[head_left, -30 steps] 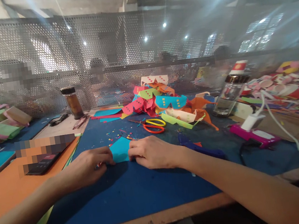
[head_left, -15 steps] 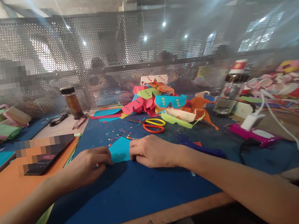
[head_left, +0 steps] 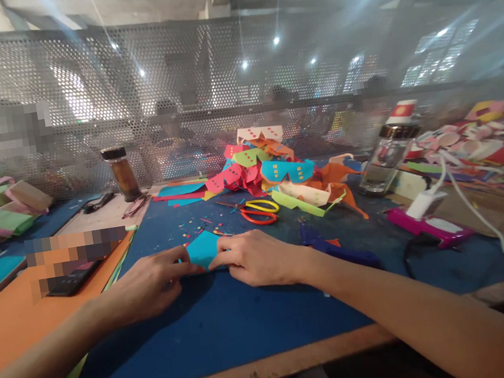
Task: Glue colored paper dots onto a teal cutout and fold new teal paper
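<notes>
A small teal sheet of paper (head_left: 204, 247) lies on the blue mat (head_left: 216, 327) in front of me. My left hand (head_left: 153, 286) presses on its near left edge, fingers stretched toward the middle. On the near right edge rests my right hand (head_left: 253, 257), fingers curled with the fingertips pinching the paper's fold. The two hands almost touch at the paper's near edge. Behind the paper lie orange and yellow scissors (head_left: 258, 210) among tiny paper scraps.
A heap of folded coloured paper (head_left: 272, 170) sits behind the scissors. An orange sheet (head_left: 11, 320) with a phone (head_left: 69, 279) lies at left. A jar (head_left: 121, 174), a glass bottle (head_left: 387, 156), a pink glue gun (head_left: 426, 229) with white cable and a perforated metal screen (head_left: 200, 95) surround the mat.
My left fingers have stretched rightward along the paper's near edge, and my right fingertips have moved left to meet them. The paper's visible near part has narrowed.
</notes>
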Demonstrator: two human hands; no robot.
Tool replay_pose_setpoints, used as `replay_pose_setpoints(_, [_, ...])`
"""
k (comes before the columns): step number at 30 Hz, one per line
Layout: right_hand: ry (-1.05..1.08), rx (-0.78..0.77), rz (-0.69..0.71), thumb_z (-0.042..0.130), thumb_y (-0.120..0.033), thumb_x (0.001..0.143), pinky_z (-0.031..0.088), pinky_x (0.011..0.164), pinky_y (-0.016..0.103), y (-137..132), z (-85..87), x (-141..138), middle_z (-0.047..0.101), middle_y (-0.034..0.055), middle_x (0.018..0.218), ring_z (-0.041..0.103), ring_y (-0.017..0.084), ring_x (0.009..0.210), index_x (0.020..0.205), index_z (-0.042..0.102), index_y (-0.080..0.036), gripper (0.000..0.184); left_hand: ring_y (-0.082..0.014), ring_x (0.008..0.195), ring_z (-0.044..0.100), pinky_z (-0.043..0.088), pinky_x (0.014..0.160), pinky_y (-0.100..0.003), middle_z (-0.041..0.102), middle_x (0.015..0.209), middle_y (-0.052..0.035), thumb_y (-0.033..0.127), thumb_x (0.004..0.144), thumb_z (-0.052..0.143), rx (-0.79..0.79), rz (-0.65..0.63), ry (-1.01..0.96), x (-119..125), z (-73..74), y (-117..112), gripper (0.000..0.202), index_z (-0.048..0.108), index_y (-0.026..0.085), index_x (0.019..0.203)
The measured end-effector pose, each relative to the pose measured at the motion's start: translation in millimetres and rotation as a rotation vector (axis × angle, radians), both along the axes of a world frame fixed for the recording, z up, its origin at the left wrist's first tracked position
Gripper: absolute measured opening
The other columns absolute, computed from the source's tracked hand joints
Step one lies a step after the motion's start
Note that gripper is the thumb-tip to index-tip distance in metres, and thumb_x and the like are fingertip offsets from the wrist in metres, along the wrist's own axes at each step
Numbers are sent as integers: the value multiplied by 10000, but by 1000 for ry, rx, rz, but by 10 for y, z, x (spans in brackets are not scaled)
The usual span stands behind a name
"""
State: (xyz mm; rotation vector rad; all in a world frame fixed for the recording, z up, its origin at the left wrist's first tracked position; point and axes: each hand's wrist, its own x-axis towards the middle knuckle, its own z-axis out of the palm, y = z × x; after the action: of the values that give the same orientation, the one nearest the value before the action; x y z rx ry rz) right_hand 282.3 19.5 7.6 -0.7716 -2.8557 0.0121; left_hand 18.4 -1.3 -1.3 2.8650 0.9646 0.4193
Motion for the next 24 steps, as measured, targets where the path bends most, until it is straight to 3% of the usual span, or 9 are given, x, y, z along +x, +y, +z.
replay_pose_setpoints(10, [6, 2, -7, 521, -130, 900, 361, 671, 281, -21, 41, -3, 649, 36, 961, 566, 148, 781, 1017, 701, -198, 225, -154, 867, 680, 496, 726, -227, 697, 1045, -16, -26, 708, 419, -45, 7, -66, -9, 10, 18, 467, 684, 225, 1000])
replay_pose_setpoints(16, [-28, 1, -20, 512, -136, 909, 342, 637, 284, -21, 18, -17, 632, 40, 1035, 575, 162, 805, 1219, 671, -294, 383, -164, 896, 684, 500, 747, -253, 679, 1139, -34, -24, 719, 419, -17, -4, -42, -4, -4, 12, 565, 671, 264, 1136])
replay_pose_setpoints(24, [-25, 13, -11, 512, -131, 904, 352, 651, 286, -28, 38, -11, 638, 41, 992, 572, 159, 789, 1105, 696, -223, 288, -164, 870, 675, 501, 734, -254, 687, 1086, -29, -27, 718, 425, -18, 18, -50, 6, -9, 11, 504, 677, 232, 1069])
